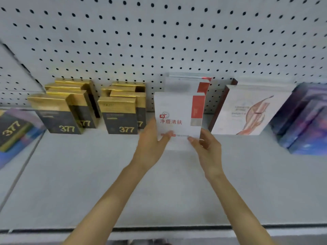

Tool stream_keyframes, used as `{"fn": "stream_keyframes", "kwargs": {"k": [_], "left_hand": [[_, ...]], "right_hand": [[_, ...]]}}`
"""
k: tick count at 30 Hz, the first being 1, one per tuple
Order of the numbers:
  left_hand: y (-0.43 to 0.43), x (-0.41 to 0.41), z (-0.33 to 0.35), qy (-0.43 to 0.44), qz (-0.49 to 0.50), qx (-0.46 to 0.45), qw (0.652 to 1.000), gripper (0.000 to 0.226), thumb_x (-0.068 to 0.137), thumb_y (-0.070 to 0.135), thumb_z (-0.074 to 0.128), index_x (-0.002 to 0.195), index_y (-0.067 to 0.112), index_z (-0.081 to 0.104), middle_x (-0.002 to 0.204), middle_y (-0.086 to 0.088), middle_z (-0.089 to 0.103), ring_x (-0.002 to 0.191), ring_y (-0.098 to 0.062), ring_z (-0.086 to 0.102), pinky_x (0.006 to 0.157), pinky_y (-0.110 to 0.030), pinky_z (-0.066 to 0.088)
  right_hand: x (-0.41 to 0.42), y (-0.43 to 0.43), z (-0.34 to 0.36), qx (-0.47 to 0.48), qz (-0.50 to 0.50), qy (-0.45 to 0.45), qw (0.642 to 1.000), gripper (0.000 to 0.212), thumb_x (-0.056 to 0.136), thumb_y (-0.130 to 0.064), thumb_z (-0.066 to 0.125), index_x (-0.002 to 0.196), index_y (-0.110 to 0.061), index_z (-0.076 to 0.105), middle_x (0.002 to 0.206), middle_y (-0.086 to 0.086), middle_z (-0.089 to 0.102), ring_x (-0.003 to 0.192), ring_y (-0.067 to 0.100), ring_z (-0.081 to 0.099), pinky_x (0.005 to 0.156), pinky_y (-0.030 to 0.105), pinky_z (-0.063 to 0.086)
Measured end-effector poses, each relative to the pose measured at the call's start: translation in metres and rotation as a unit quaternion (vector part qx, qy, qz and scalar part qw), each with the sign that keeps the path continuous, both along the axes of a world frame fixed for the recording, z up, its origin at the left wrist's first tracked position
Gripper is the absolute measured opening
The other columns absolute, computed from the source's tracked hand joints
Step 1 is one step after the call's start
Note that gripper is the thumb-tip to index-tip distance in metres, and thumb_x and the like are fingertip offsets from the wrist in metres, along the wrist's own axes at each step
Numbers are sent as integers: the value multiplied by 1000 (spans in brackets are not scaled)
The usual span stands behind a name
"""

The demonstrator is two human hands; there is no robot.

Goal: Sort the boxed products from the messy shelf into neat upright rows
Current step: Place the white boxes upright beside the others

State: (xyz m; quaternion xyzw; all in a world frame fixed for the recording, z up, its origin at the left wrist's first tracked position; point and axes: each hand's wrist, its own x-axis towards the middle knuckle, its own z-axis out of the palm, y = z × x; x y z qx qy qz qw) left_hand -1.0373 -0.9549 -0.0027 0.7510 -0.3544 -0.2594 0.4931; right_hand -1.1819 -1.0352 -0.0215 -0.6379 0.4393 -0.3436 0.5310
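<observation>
Item: flat white cardboard box with a red side stripe and red lettering (177,114), upright at mid-shelf in front of matching white-and-red boxes (187,84), between the black-and-gold boxes (122,117) and a white box with a pink illustration (247,110); whether its base met the grey shelf (123,183) could not be told. The left hand (152,144) pinched its lower left corner and the right hand (207,149) its lower right. Judged light, stiff-walled yet crushable, smooth-faced and apt to topple; best taken low by both side edges.
</observation>
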Motion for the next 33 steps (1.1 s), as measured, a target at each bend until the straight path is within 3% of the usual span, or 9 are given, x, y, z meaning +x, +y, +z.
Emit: {"fn": "stream_keyframes", "kwargs": {"k": [6, 9, 12, 17, 21, 24, 26, 29, 33], "left_hand": [[-33, -17, 2, -57, 11, 15, 998, 59, 94, 27, 59, 146, 20, 33, 142, -3, 46, 125, -17, 48, 105, -34, 44], [-43, -22, -3, -96, 43, 33, 994, 65, 95, 26, 57, 150, 20, 24, 142, -6, 36, 127, -16, 42, 99, -13, 33], [-50, -28, -10, -104, 79, 23, 991, 72, 94, 24, 58, 153, 17, 17, 133, -3, 31, 113, -6, 37, 88, 3, 16], [-52, -34, -18, -80, 89, -30, 992, 81, 87, 24, 69, 149, 36, 17, 131, 13, 31, 108, 9, 37, 93, -7, 32], [-44, -35, -16, -136, 81, -102, 982, 78, 87, 16, 69, 137, 50, 20, 136, 13, 30, 121, 21, 29, 87, 7, 29], [-38, -34, -21, -233, 71, -97, 965, 53, 90, 15, 63, 137, 31, 44, 141, 0, 31, 128, 13, 24, 95, 6, 25], [-38, -32, -22, -222, 64, -61, 971, 46, 91, 14, 63, 133, 27, 53, 143, -2, 31, 130, -2, 30, 94, 5, 26], [-42, -29, -20, -170, 68, -48, 982, 44, 91, 13, 64, 130, 31, 54, 136, 7, 30, 125, -5, 34, 90, 5, 30], [-38, -27, -15, -116, 52, -52, 991, 46, 92, 15, 62, 125, 43, 46, 129, 14, 28, 121, 0, 37, 95, -7, 33]], "right_hand": [[2, -27, -14, -35, -38, 20, 998, 26, 94, -19, 61, 119, -12, 61, 104, -4, 69, 90, -1, 63, 73, 4, 47], [6, -29, -16, -40, -47, 8, 998, 21, 96, -20, 58, 116, -14, 59, 105, -4, 68, 93, 4, 64, 74, 4, 47], [10, -31, -17, -52, -50, 6, 997, 19, 97, -20, 56, 115, -24, 55, 109, -7, 65, 99, 8, 63, 83, 10, 50], [16, -43, -17, -47, -63, 9, 997, 28, 99, -16, 53, 127, -18, 52, 116, -4, 60, 107, 12, 59, 96, 28, 49], [23, -49, -15, -29, -64, 14, 997, 29, 99, -15, 53, 128, -15, 50, 120, -1, 58, 113, 16, 56, 101, 38, 48], [24, -47, -14, -32, -57, 19, 998, 30, 99, -16, 53, 128, -14, 49, 121, 0, 57, 115, 17, 55, 100, 36, 48], [24, -48, -13, -29, -46, 30, 998, 31, 99, -17, 52, 129, -13, 48, 124, 4, 57, 116, 19, 54, 100, 34, 48], [22, -51, -11, -20, -27, 52, 998, 31, 100, -18, 50, 129, -10, 47, 126, 7, 57, 117, 21, 54, 96, 27, 44], [22, -50, -8, -7, -24, 83, 996, 34, 101, -21, 49, 132, -8, 46, 130, 9, 56, 121, 24, 53, 94, 23, 41]]}}
